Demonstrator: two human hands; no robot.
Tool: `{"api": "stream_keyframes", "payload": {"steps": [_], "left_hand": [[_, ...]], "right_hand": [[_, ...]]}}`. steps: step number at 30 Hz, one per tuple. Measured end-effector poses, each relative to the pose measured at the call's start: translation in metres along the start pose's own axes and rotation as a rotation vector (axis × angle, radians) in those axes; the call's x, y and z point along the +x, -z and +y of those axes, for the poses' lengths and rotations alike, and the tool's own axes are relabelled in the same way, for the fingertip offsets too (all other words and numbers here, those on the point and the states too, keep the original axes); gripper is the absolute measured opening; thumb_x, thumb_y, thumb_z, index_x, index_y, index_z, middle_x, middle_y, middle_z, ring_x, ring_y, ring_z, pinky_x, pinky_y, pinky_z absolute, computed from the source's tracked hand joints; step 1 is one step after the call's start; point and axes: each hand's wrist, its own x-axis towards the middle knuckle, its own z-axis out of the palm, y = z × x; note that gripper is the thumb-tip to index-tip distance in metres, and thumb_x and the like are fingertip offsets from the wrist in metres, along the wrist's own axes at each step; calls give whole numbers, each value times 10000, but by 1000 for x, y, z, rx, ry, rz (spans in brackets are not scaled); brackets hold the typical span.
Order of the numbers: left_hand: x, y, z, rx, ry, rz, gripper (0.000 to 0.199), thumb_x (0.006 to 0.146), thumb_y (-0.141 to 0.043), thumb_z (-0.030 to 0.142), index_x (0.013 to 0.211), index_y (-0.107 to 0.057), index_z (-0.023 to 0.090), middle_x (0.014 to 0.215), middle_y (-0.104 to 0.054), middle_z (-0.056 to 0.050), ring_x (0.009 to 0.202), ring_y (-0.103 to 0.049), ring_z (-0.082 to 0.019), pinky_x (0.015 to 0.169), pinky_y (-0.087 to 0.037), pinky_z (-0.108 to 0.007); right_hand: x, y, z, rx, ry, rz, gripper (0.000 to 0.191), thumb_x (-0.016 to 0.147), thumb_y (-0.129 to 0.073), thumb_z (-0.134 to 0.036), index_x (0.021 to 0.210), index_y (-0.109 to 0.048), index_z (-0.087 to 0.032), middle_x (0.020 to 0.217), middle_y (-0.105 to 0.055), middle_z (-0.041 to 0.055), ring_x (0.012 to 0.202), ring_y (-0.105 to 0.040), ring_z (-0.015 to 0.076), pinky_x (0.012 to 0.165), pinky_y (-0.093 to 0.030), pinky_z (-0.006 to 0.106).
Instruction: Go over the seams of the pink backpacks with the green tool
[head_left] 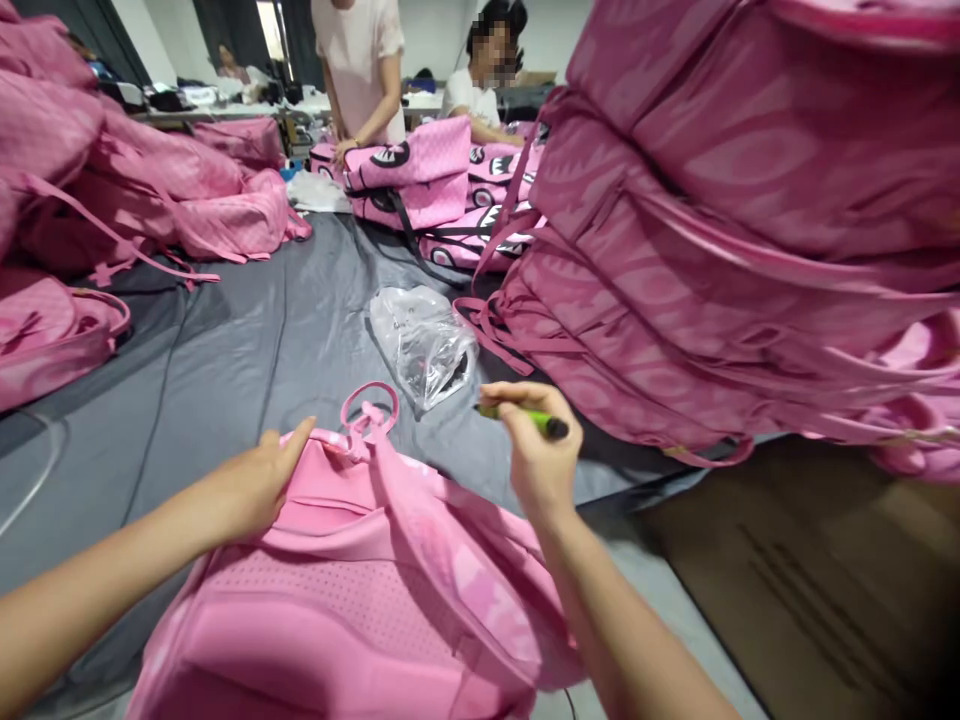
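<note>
A pink backpack (300,640) lies at the near edge of the table, its padded back panel and shoulder straps facing up. My left hand (262,485) grips the backpack's top left edge, thumb and fingers closed over the fabric. Above the right side of the bag, my right hand (541,450) holds a green tool with a dark end (536,420), its tip pointing left; the hand does not touch the bag. A thin pink loop (370,405) stands up at the bag's top. Just beyond it lies a clear plastic bag (424,345) with something dark inside.
Pink backpacks (712,220) are stacked high on the right, and more (150,190) are heaped on the left. Patterned pink bags (442,190) lie at the far side, where two people stand or sit. A cardboard box (795,560) is at the lower right.
</note>
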Motion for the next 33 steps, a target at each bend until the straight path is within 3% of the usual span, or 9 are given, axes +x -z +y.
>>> {"api": "stream_keyframes", "payload": {"steps": [1, 4, 8, 11, 16, 20, 25, 30, 33], "left_hand": [[0, -1, -1, 1, -8, 7, 804, 862, -403, 156, 1580, -40, 162, 1233, -512, -215, 928, -675, -281, 803, -517, -367], [1, -3, -2, -1, -11, -1, 794, 862, -387, 147, 1577, -41, 153, 1209, -524, -205, 897, -674, -266, 791, -515, -357], [-1, 0, 0, -8, 3, -12, 822, 830, -389, 105, 1576, -46, 149, 1210, -527, -195, 920, -672, -265, 779, -514, -342], [-2, 1, 1, -10, -1, -11, 830, 826, -395, 108, 1576, -42, 146, 1208, -532, -192, 939, -669, -265, 801, -513, -342], [0, -3, -1, 1, -4, -9, 792, 851, -361, 141, 1571, -31, 127, 1196, -537, -207, 933, -667, -274, 819, -511, -372], [2, -6, -4, 13, 5, -7, 776, 859, -337, 148, 1570, -26, 139, 1190, -541, -203, 904, -672, -264, 809, -511, -372], [2, -4, -3, 19, 8, -9, 805, 846, -377, 150, 1570, -25, 154, 1241, -517, -210, 936, -671, -266, 812, -517, -360], [0, -1, -1, 26, 4, -1, 821, 832, -396, 139, 1570, -36, 168, 1249, -519, -198, 944, -675, -266, 809, -521, -354], [-2, 1, 1, 28, 22, 3, 827, 827, -412, 132, 1570, -49, 174, 1256, -524, -203, 948, -678, -267, 802, -521, -352]], "right_hand": [[19, 1, 22, -280, -32, -34, 356, 969, -296, -178, 1176, -582, -137, 1136, -681, 138, 993, -677, 181, 828, -542, 316], [61, -18, 79, -494, -29, -169, 270, 895, -487, -162, 1088, -671, -122, 1084, -685, 154, 973, -673, 235, 816, -518, 321], [79, -59, 112, -612, 102, -369, 333, 839, -656, -214, 1169, -666, -170, 1151, -671, 120, 908, -674, 231, 724, -498, 290], [81, -77, 113, -706, 194, -434, 450, 879, -613, -230, 1321, -561, -169, 1296, -600, 149, 909, -664, 235, 698, -479, 297], [88, -84, 111, -826, 308, -476, 387, 967, -348, -114, 1286, -567, -101, 1289, -590, 211, 928, -648, 220, 748, -444, 295], [84, -84, 113, -869, 381, -479, 380, 981, -326, -126, 1243, -602, -113, 1257, -614, 194, 914, -637, 217, 755, -428, 302], [75, -74, 115, -892, 410, -451, 357, 986, -330, -137, 1128, -657, -130, 943, -686, 128, 830, -625, 207, 712, -389, 288], [81, -63, 114, -895, 384, -374, 351, 985, -325, -122, 1095, -658, -122, 1107, -679, 170, 848, -621, 200, 703, -376, 287], [83, -63, 113, -866, 373, -375, 340, 970, -341, -109, 1110, -650, -120, 1043, -694, 158, 842, -619, 206, 704, -374, 288]]}}
